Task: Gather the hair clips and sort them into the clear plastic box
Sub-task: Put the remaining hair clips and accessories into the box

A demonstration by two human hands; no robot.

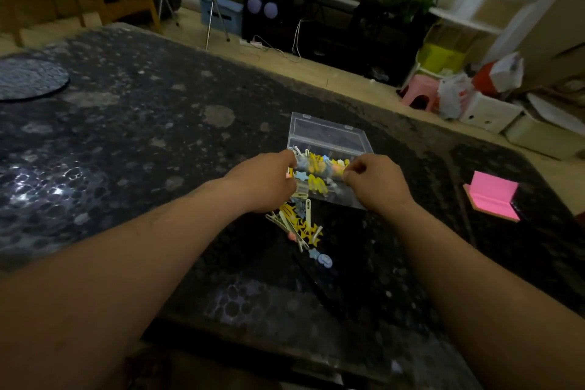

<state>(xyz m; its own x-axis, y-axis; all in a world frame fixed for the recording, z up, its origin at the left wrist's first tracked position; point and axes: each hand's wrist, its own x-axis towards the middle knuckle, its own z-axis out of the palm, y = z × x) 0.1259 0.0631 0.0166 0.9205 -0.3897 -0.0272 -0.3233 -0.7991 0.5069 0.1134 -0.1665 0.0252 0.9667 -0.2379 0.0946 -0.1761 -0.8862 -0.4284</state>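
Note:
The clear plastic box [326, 136] stands open on the dark table, its lid tipped back. Inside it lie several yellow, blue and pink hair clips [318, 179]. My left hand [266, 182] and my right hand [376, 182] reach over the box from either side, fingers curled and pinching a bunch of clips between them just above the box. A loose pile of hair clips [302, 225] lies on the table right in front of the box, below my left hand. A blue clip [324, 260] sits a little nearer to me.
A pink card stand [492, 199] with a dark phone beside it sits at the table's right edge. A round dark mat [30, 79] lies at the far left. Beyond the table are a pink stool [419, 95], boxes and cables on the floor.

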